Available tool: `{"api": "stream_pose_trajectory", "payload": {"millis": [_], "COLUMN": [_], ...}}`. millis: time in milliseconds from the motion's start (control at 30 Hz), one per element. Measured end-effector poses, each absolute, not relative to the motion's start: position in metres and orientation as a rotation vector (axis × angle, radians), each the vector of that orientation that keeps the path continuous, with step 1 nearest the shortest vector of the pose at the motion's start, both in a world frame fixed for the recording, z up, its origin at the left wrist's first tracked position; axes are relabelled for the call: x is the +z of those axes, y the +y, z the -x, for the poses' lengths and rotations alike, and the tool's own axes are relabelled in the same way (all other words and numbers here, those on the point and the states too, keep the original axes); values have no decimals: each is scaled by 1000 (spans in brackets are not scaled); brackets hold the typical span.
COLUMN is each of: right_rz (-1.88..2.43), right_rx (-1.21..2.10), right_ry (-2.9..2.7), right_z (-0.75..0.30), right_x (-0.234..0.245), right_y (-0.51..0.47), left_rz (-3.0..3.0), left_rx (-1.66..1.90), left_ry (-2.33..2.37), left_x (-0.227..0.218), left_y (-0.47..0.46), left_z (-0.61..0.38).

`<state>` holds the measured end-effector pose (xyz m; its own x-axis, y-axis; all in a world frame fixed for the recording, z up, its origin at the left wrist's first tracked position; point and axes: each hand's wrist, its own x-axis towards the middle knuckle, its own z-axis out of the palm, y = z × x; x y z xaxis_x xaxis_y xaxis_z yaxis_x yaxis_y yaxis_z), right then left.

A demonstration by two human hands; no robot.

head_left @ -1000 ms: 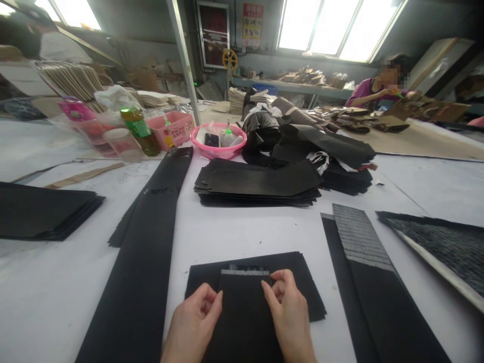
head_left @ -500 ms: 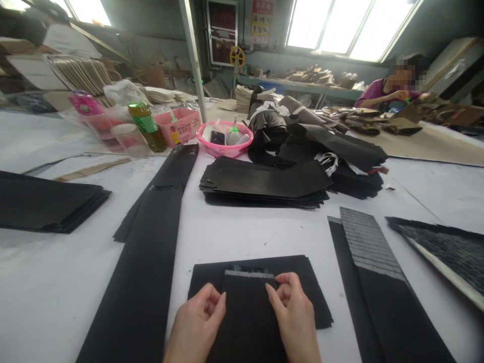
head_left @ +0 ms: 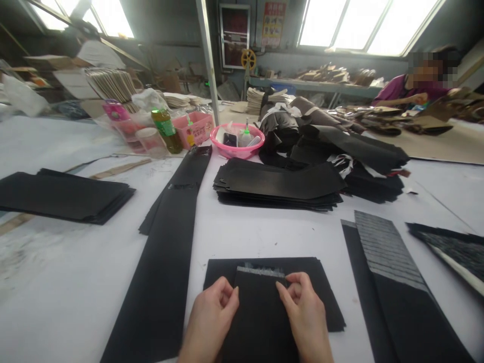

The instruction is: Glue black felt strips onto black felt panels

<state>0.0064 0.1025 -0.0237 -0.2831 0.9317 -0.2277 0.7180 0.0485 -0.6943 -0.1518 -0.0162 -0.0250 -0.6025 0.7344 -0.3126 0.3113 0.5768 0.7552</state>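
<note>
At the table's near edge lies a black sheet (head_left: pixel 321 282) with a narrower black piece (head_left: pixel 260 307) on top of it; that piece has a grey strip along its far edge. My left hand (head_left: pixel 209 322) pinches the narrow piece's left edge with curled fingers. At its right far corner my right hand (head_left: pixel 306 317) does the same, fingers curled and pinching. Both hands press the piece down on the sheet.
A long row of black sheets (head_left: pixel 166 252) runs on the left, a fanned row with grey strips (head_left: pixel 381 252) on the right. Black stacks (head_left: pixel 276 184) (head_left: pixel 64 194) lie further off. A pink bowl (head_left: pixel 237 146), a bottle (head_left: pixel 165 128) and a pink basket (head_left: pixel 194 128) stand beyond. A person (head_left: pixel 416 85) sits far right.
The view has swung left, so everything has shifted right in the picture. My hands keep the same pinch on the narrow black piece.
</note>
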Motion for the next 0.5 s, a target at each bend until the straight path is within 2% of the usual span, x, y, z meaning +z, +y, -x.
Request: {"api": "stream_pose_trajectory", "payload": {"millis": [500], "right_rz": [1646], "right_rx": [944], "right_ry": [-2142], "right_z": [-3], "right_x": [-19], "right_y": [103], "left_rz": [-839], "left_rx": [877], "left_ry": [2250], "left_x": [-22], "left_y": [-13], "left_z": [152]}}
